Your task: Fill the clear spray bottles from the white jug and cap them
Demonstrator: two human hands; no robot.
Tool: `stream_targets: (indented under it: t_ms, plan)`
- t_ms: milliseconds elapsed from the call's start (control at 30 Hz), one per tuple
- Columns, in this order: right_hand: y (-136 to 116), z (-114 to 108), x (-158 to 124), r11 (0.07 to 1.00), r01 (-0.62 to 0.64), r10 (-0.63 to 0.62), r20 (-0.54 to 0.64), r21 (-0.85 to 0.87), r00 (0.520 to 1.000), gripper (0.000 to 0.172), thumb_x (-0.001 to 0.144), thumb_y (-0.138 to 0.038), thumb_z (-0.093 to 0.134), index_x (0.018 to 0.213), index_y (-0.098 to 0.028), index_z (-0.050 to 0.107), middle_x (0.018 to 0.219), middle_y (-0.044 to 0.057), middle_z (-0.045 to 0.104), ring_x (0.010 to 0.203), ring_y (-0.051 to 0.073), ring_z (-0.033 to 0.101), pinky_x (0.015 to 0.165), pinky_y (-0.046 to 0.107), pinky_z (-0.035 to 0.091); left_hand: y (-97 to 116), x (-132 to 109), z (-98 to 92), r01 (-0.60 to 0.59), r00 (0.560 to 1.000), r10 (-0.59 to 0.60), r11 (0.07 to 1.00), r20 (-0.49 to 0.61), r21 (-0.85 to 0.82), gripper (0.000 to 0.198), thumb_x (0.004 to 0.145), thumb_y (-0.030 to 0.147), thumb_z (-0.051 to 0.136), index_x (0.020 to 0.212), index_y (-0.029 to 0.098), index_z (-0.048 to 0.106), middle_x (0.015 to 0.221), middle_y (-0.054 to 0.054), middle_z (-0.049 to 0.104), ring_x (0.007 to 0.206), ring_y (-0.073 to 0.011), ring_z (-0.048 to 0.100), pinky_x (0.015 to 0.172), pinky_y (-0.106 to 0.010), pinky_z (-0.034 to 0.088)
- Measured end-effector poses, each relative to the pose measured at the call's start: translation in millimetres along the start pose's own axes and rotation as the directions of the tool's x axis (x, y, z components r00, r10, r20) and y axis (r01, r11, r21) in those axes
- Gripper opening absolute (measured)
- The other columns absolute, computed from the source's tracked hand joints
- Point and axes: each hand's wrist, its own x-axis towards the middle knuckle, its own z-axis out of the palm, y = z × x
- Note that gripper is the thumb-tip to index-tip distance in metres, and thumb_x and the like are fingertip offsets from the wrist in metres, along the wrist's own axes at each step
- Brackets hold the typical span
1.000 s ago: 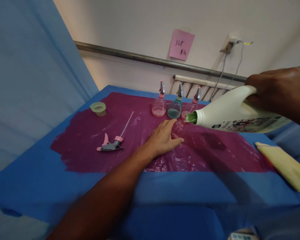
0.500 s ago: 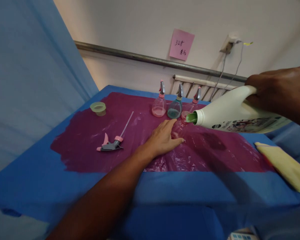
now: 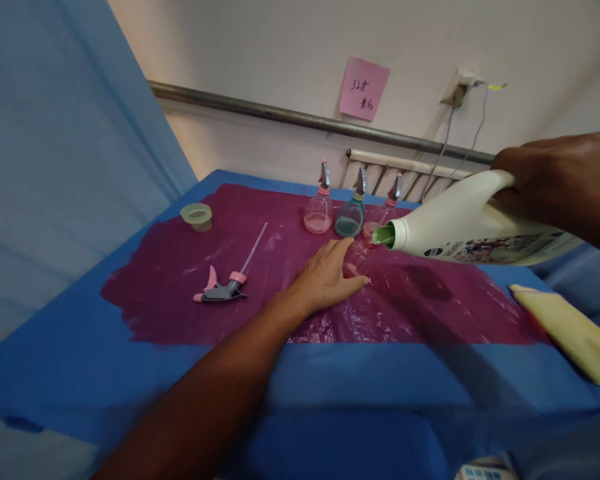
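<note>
My right hand (image 3: 535, 177) grips the handle of a pale cream jug (image 3: 455, 220), which is tipped on its side with its mouth to the left. Green shows inside the mouth; whether liquid is running out I cannot tell. Below and left of the mouth, my left hand (image 3: 325, 277) curves its thumb and fingers around a clear, pinkish spray bottle (image 3: 354, 267) without a sprayer, only partly visible. A grey and pink spray head (image 3: 225, 288) with a long tube lies loose to the left.
Spray bottles with heads on, a pink one (image 3: 318, 217), a teal one (image 3: 350, 217) and another pink one (image 3: 380, 215), stand behind my left hand. A small pale-green tub (image 3: 197, 217) sits at left, a folded yellow cloth (image 3: 570, 333) at right. Purple plastic sheeting (image 3: 170, 287) covers the blue table.
</note>
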Motion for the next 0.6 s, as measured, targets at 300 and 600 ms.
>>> stream_targets:
  t_ms: [300,600]
  plan:
    - [-1.8,-0.7,-0.3,0.997,-0.031,0.03,0.01,0.07,0.999,0.044,0.11,-0.061,0.035,0.09,-0.03,0.059,0.088,0.012,0.067,0.075,0.028,0.054,0.07,0.041,0.024,2.2,-0.4,-1.3,0.016,1.0,-0.016,1.0,0.011,0.001,0.083,0.094,0.052,0.089,0.165,0.027,0.056,0.162,-0.014,0.067,0.154,-0.0405,0.065,0.129,-0.057,0.055]
    - [-0.2,-2.4,-0.7,0.998,-0.015,0.015,-0.002,0.06,1.0,0.036,0.106,-0.054,0.038,0.089,-0.03,0.058,0.086,0.01,0.066,0.073,0.028,0.053,0.068,0.04,0.024,2.8,-0.6,-1.8,0.015,1.0,-0.015,1.0,0.011,0.001,0.078,0.095,0.053,0.088,0.163,0.027,0.058,0.16,-0.014,0.067,0.153,-0.0407,0.065,0.129,-0.058,0.055]
